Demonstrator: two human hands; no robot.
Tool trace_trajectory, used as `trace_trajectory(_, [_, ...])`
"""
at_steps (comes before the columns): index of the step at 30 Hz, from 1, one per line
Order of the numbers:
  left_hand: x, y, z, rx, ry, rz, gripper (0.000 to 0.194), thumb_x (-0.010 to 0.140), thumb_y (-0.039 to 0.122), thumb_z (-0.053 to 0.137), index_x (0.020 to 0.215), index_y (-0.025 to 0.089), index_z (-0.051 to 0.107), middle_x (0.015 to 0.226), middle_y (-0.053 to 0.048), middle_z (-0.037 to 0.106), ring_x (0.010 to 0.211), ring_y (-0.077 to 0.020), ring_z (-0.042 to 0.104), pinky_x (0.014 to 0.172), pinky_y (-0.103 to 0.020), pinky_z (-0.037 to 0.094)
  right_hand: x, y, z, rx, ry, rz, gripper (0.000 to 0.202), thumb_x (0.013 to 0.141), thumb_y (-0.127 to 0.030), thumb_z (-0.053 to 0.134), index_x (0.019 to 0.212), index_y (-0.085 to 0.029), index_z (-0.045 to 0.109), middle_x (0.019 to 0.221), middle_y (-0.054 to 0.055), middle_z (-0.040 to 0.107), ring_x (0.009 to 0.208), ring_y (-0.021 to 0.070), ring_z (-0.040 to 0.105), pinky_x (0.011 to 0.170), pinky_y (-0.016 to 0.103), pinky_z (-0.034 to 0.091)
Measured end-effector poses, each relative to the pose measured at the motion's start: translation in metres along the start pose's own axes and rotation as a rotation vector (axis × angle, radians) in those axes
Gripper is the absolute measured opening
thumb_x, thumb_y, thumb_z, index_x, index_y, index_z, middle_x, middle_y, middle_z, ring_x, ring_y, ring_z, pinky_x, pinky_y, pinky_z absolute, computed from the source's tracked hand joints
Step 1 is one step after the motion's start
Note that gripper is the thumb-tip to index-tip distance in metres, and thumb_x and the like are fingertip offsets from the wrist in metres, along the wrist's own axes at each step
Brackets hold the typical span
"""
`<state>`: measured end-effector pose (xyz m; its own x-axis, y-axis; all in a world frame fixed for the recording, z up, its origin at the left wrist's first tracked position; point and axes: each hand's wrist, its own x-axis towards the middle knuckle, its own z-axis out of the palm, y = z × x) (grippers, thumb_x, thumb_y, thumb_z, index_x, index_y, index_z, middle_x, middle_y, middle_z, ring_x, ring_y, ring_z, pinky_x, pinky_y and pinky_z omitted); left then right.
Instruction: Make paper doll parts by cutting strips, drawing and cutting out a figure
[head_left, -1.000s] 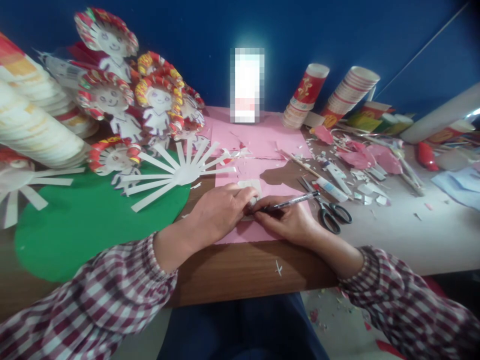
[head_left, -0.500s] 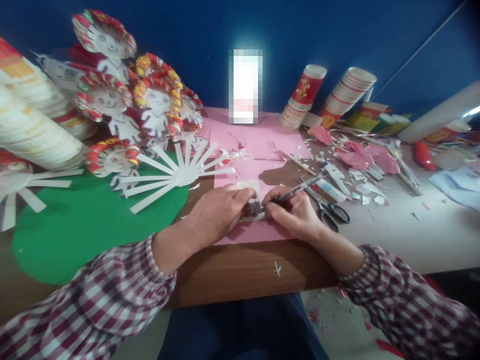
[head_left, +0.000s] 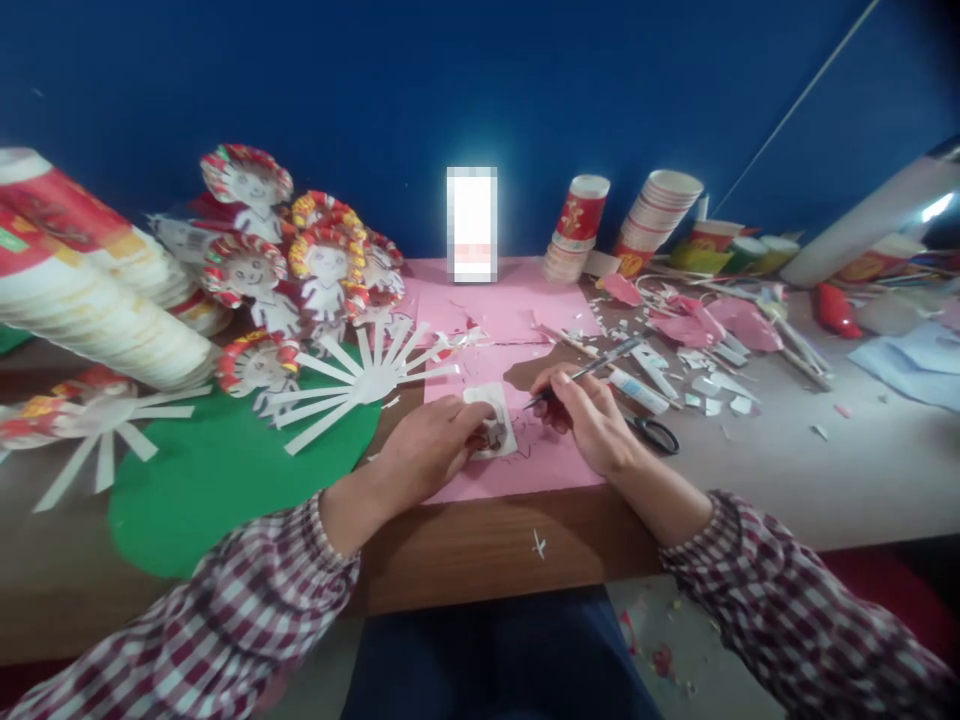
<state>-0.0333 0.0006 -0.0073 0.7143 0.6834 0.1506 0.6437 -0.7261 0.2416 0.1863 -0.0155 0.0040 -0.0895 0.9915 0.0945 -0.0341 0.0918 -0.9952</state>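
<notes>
My right hand grips a pen, its tip pointing down and left just over a pink sheet. My left hand has its fingers bent and closed at a small white piece of paper, which lies on the pink sheet. Dark marks show on the paper beside the left fingertips; the fingers partly hide them. Dark pen lines also show on the pink sheet, between the two hands. Scissors lie just right of my right hand, partly covered by it.
White paper cut into strips lies on a green sheet. Paper dolls and stacked cups stand at the left. More cups are at the back right, near paper scraps. A bright pixelated screen stands behind.
My right hand with the pen has lifted away from the white paper, up and to the right. The left hand stays at the paper, now more uncovered. The whole view has tilted upward.
</notes>
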Motion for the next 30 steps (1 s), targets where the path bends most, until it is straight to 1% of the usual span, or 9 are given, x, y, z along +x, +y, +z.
trace_trajectory(2, [0.0, 0.0, -0.001, -0.005, -0.005, -0.003, 0.025, 0.088, 0.015, 0.051, 0.113, 0.018, 0.053, 0.096, -0.007, 0.065, 0.089, -0.0222, 0.061, 0.077, -0.033, 0.049, 0.0, 0.005, 0.001, -0.042, -0.001, -0.03, 0.032, 0.092, -0.047, 0.05, 0.092, -0.018, 0.062, 0.059, -0.004, 0.054, 0.046, 0.0072, 0.044, 0.041, 0.018, 0.035])
trace_trajectory(5, [0.001, 0.002, -0.004, -0.004, -0.013, -0.013, 0.023, 0.09, 0.017, 0.05, 0.112, 0.018, 0.053, 0.094, -0.007, 0.065, 0.088, -0.0221, 0.061, 0.077, -0.034, 0.049, 0.002, 0.012, 0.001, -0.156, -0.023, -0.081, 0.027, 0.094, -0.04, 0.049, 0.111, -0.02, 0.058, 0.067, -0.002, 0.062, 0.052, 0.01, 0.053, 0.047, 0.02, 0.043])
trace_trajectory(7, [0.001, 0.005, -0.007, -0.009, -0.021, -0.018, 0.02, 0.09, 0.016, 0.048, 0.109, 0.018, 0.054, 0.094, -0.007, 0.065, 0.089, -0.0217, 0.061, 0.078, -0.034, 0.049, 0.002, 0.014, -0.001, -0.335, -0.048, -0.167, 0.02, 0.093, -0.029, 0.05, 0.108, -0.02, 0.059, 0.078, 0.002, 0.068, 0.065, 0.0135, 0.06, 0.06, 0.025, 0.049])
trace_trajectory(10, [0.003, 0.009, -0.012, -0.026, -0.035, -0.031, 0.017, 0.09, 0.016, 0.047, 0.105, 0.018, 0.055, 0.093, -0.007, 0.065, 0.089, -0.0203, 0.06, 0.08, -0.034, 0.049, 0.003, 0.012, -0.003, -0.685, -0.13, -0.319, 0.02, 0.085, -0.014, 0.052, 0.099, -0.021, 0.065, 0.094, 0.006, 0.068, 0.091, 0.02, 0.062, 0.081, 0.032, 0.049])
trace_trajectory(13, [0.003, 0.011, -0.016, -0.023, -0.058, -0.047, 0.015, 0.089, 0.016, 0.046, 0.102, 0.017, 0.054, 0.093, -0.008, 0.063, 0.089, -0.0206, 0.06, 0.079, -0.034, 0.05, 0.002, 0.008, -0.002, -0.901, -0.221, -0.373, 0.03, 0.08, -0.007, 0.051, 0.101, -0.022, 0.067, 0.101, 0.008, 0.067, 0.106, 0.0232, 0.056, 0.087, 0.032, 0.046])
trace_trajectory(16, [0.003, 0.011, -0.016, -0.017, -0.076, -0.054, 0.015, 0.088, 0.016, 0.046, 0.101, 0.017, 0.053, 0.093, -0.008, 0.062, 0.09, -0.021, 0.059, 0.08, -0.035, 0.05, 0.002, 0.005, 0.002, -1.034, -0.282, -0.371, 0.032, 0.081, -0.007, 0.05, 0.103, -0.023, 0.067, 0.106, 0.01, 0.065, 0.112, 0.0251, 0.054, 0.091, 0.035, 0.044])
trace_trajectory(20, [0.002, 0.012, -0.016, -0.014, -0.073, -0.055, 0.015, 0.089, 0.017, 0.045, 0.102, 0.016, 0.053, 0.093, -0.008, 0.062, 0.089, -0.021, 0.058, 0.08, -0.035, 0.049, 0.002, 0.004, 0.005, -1.143, -0.288, -0.345, 0.03, 0.086, -0.012, 0.05, 0.106, -0.025, 0.067, 0.117, 0.012, 0.061, 0.11, 0.0261, 0.054, 0.092, 0.038, 0.043])
trace_trajectory(26, [0.0, 0.01, -0.016, -0.025, -0.027, -0.037, 0.021, 0.095, 0.025, 0.043, 0.109, 0.016, 0.056, 0.095, -0.008, 0.063, 0.091, -0.0212, 0.06, 0.082, -0.036, 0.051, 0.001, 0.007, 0.005, -1.175, -0.259, -0.358, 0.03, 0.087, -0.013, 0.05, 0.108, -0.025, 0.067, 0.114, 0.011, 0.061, 0.105, 0.0249, 0.055, 0.09, 0.036, 0.043])
trace_trajectory(30, [-0.016, 0.025, -0.023, -0.105, 0.172, -0.062, 0.031, 0.093, 0.019, 0.047, 0.123, 0.019, 0.053, 0.112, -0.01, 0.064, 0.107, -0.0211, 0.058, 0.093, -0.038, 0.048, 0.0, 0.006, 0.006, -1.141, -0.242, -0.355, 0.028, 0.087, -0.013, 0.051, 0.104, -0.026, 0.069, 0.113, 0.011, 0.06, 0.103, 0.0232, 0.056, 0.09, 0.035, 0.043])
